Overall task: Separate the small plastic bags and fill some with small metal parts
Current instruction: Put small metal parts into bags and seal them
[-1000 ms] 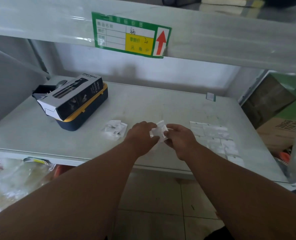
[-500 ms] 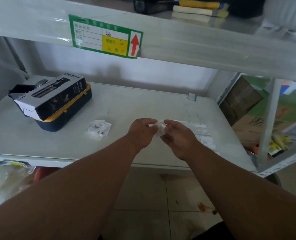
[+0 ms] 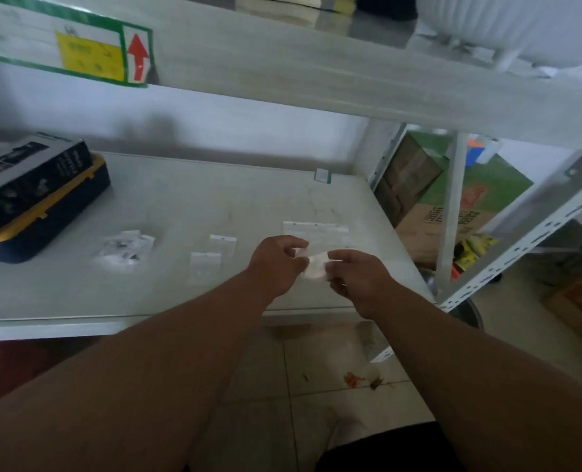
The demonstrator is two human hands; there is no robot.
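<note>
I pinch a small clear plastic bag (image 3: pixel 316 265) between both hands, just above the near right part of the shelf (image 3: pixel 187 195). My left hand (image 3: pixel 277 264) holds its left edge with thumb and curled fingers; my right hand (image 3: pixel 356 275) pinches its right edge. Beyond them lies a flat sheet of joined bags (image 3: pixel 320 231). Two separated empty bags (image 3: pixel 214 253) lie to the left, and farther left a small heap of filled bags (image 3: pixel 126 248) with dark parts inside. A dark box (image 3: pixel 27 185) rests on a blue and yellow case at far left.
</note>
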